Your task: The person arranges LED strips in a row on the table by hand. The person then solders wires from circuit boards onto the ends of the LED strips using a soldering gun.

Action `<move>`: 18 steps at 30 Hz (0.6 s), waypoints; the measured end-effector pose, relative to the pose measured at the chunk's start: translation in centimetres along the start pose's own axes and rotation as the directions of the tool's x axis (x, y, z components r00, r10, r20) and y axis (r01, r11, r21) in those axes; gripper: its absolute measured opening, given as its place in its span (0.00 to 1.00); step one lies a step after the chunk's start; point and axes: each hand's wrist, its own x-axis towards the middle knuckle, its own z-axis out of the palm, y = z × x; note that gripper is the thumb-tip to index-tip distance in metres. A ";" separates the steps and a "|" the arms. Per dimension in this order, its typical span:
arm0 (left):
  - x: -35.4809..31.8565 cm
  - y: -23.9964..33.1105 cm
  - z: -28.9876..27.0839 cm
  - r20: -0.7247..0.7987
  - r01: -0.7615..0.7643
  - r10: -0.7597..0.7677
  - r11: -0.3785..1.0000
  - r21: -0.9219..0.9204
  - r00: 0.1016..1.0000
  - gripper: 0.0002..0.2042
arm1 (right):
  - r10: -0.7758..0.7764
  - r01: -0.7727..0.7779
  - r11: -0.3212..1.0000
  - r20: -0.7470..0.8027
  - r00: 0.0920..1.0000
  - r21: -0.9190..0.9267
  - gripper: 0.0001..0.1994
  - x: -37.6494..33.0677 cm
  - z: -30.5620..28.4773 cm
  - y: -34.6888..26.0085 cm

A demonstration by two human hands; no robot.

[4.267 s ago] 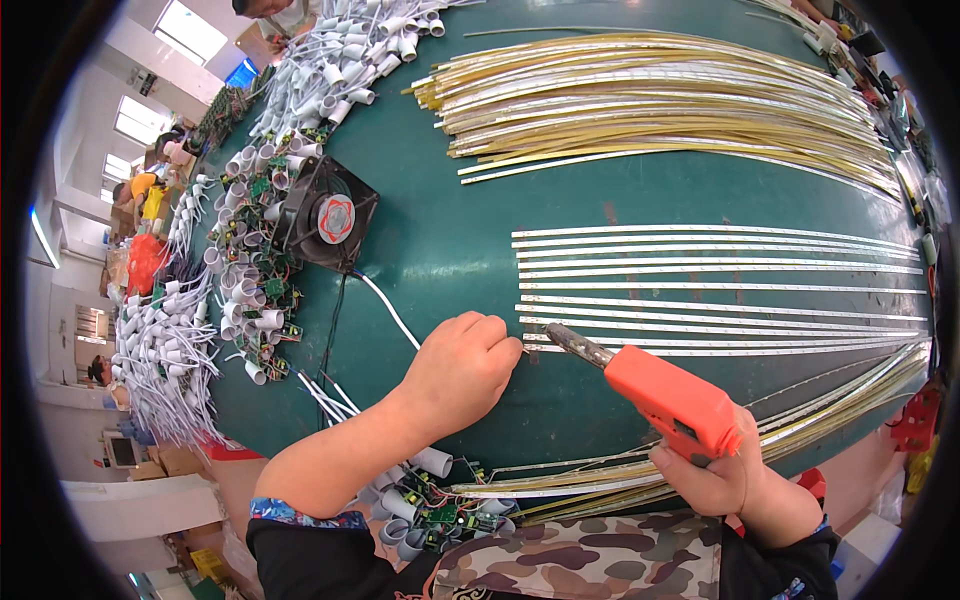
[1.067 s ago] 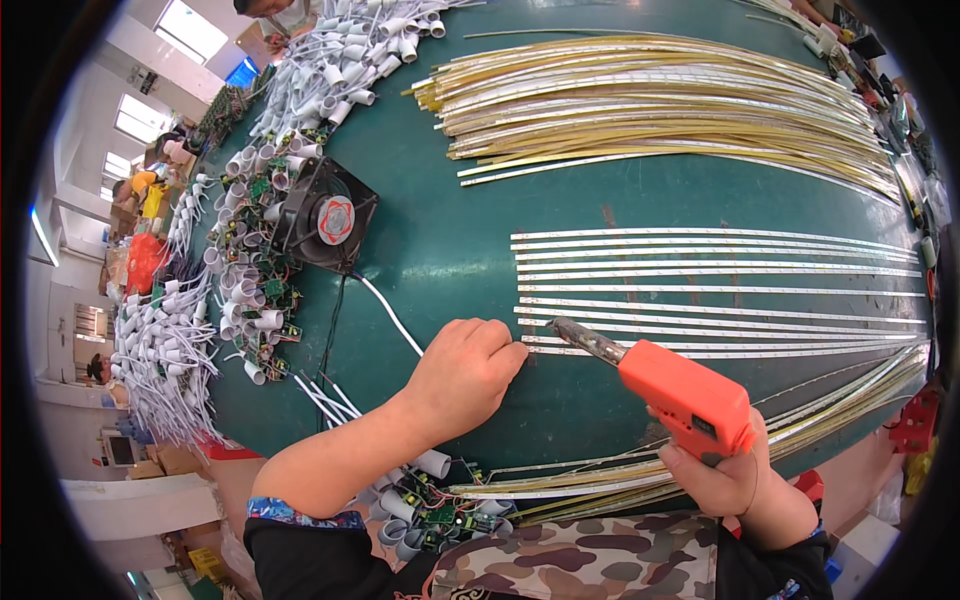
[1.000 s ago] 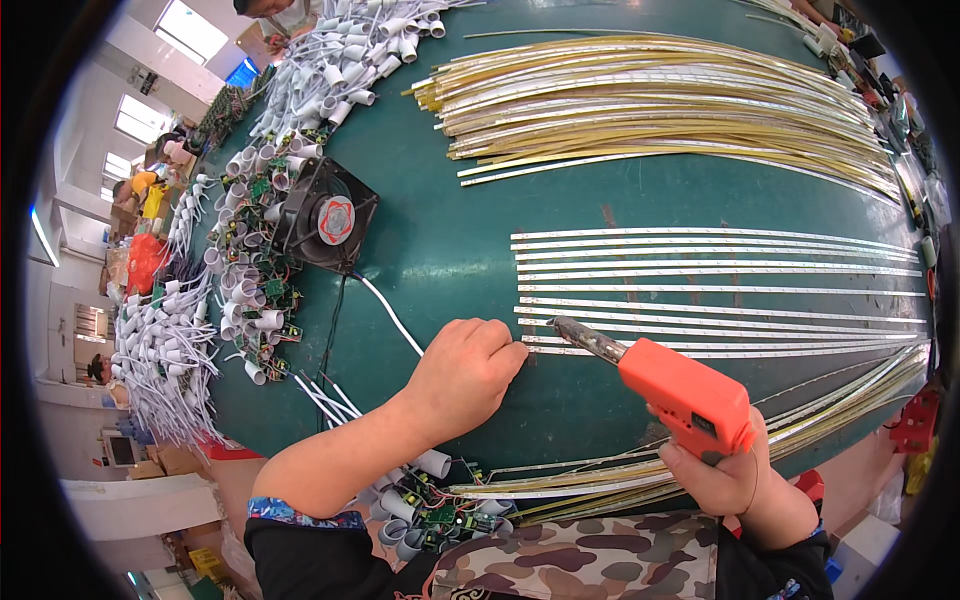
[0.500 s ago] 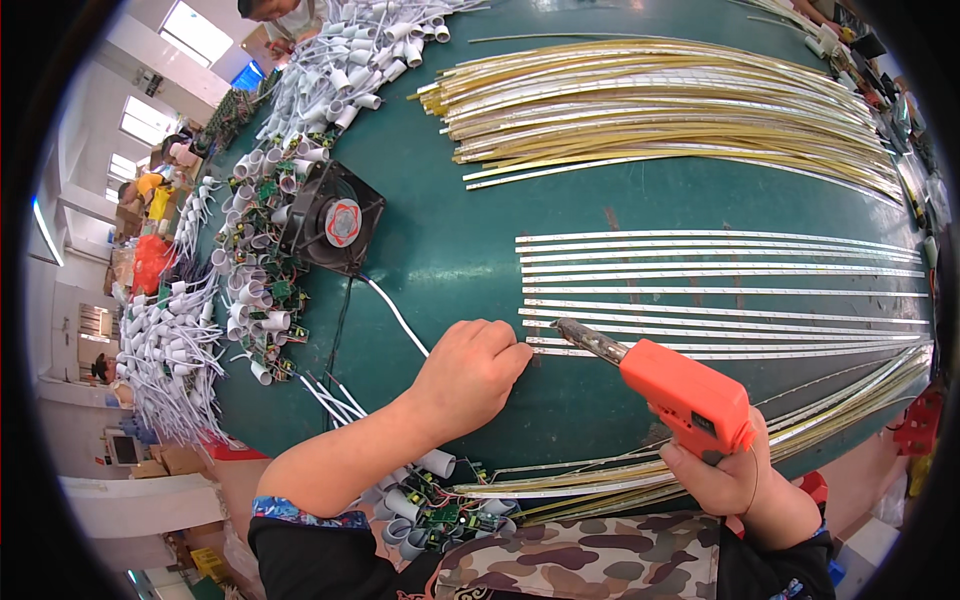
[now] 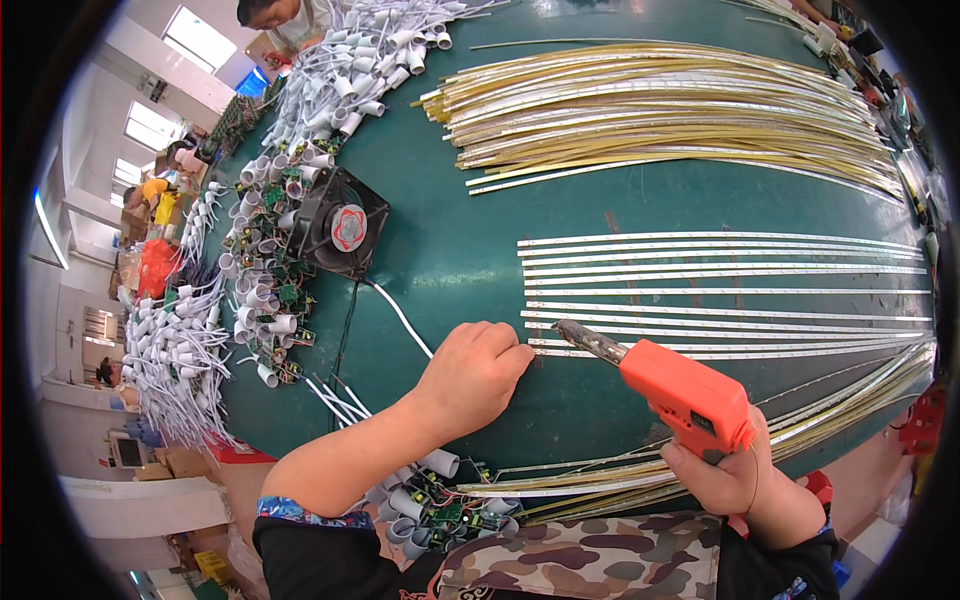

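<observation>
My right hand [image 5: 725,480] grips a red soldering gun [image 5: 685,395]. Its dark, worn barrel points left, and the tip lies over the left ends of a spaced row of thin white LED strips [image 5: 700,292]. My left hand [image 5: 475,375] is closed, thumb and forefinger pinched together beside the left end of the nearest strips. Whatever it holds is hidden by the fingers. A white cable [image 5: 400,315] runs from beside a black square fan [image 5: 345,222] toward my left wrist.
A big bundle of yellow and white strips [image 5: 650,115] lies at the far side of the green table [image 5: 440,230]. White lamp caps with wires [image 5: 350,75] pile along the left. More strips [image 5: 600,485] and circuit boards [image 5: 445,515] are near my lap. A person [image 5: 275,25] sits far left.
The view has shifted very slightly, so the things on the left appear a little further right. Both hands and the soldering gun hold nearly the same position over the table.
</observation>
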 end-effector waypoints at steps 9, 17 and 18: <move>0.1 0.2 0.0 0.008 -0.005 0.005 1.000 0.006 1.000 0.08 | -0.091 0.091 0.996 -0.012 0.996 -0.024 0.23 0.0 -0.1 0.0; -1.5 -0.1 -4.7 0.087 0.201 -0.191 0.972 -0.122 0.978 0.15 | -0.053 0.056 0.998 -0.081 0.995 0.037 0.23 0.0 -0.6 0.3; -2.8 -1.1 -5.6 0.098 0.232 -0.227 0.972 -0.042 0.969 0.17 | -0.082 0.082 0.997 -0.031 0.996 -0.008 0.23 0.5 -1.0 0.3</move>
